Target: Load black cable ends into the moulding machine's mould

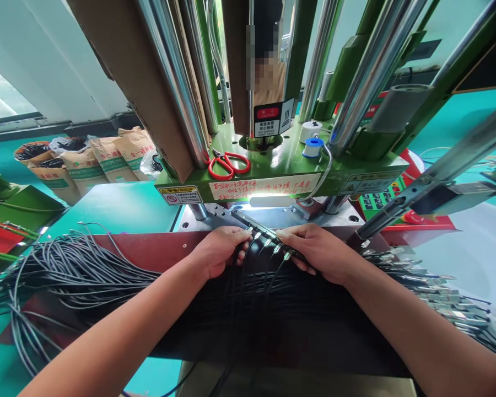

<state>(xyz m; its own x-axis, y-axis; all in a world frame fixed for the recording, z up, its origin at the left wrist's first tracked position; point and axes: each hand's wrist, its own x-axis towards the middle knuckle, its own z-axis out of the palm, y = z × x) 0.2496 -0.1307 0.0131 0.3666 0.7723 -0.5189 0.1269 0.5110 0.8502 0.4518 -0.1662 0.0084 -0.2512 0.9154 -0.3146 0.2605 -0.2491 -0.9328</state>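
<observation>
Forearms come in from the bottom corners and meet at the middle of the frame, both bare, both stretched over a dark mat (273,325) that covers the near part of the surface. Left hand (220,251) sits curled, fingers closed down around the left end of a narrow metal strip (268,237) and the black leads beneath it. Right hand (319,252) mirrors it just beside, fingers pinched on the right end of the same strip, thumb on top. That strip lies slanted between the two hands, a row of small silvery connector tips fixed along it, each with a black cable (256,275) running back toward the person across the mat.

Out to the left, a big loose bundle of grey cables (78,270) fans over the red surface (149,248) and spills toward the teal floor. On the right, a pile of finished leads with metal plugs (430,292) lies well apart from the hands.

Just beyond the fingers, a bright lamp (268,201) glows under the green machine bed (281,182), which carries yellow warning labels along its front edge. Up on that bed rest red-handled scissors (228,164) on the left and a blue-and-white tape spool (313,146) on the right. Polished steel columns (176,82) rise out of the bed. Far left, against the wall, brown paper sacks (103,160) stand in a row.
</observation>
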